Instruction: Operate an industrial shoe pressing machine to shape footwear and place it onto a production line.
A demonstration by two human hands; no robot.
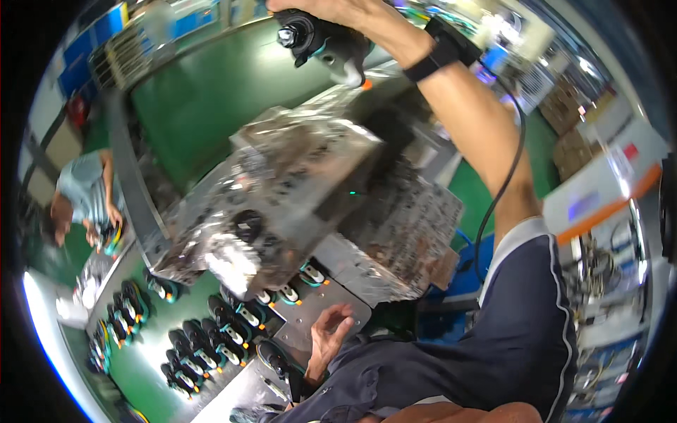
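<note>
At the top edge my right hand [335, 10], partly cut off by the frame, grips a black shoe [321, 46] with teal trim, a white part and an orange tip. The shoe is held high, near the green conveyor belt [204, 99]. Low in the middle, close to my body, my left hand [331, 335] is open, its fingers apart and slightly curled, with nothing in it. Beside it, on the left, a dark shoe [276, 358] lies on a metal surface. Between my hands stands a machine wrapped in crumpled foil [303, 166], somewhat blurred.
Rows of black shoes [229, 324] with teal soles rest on a green surface at lower left. Another person [88, 187] handles a colourful shoe at far left. A black cable [518, 148] hangs from my right wrist. An orange-edged white machine [599, 183] stands right.
</note>
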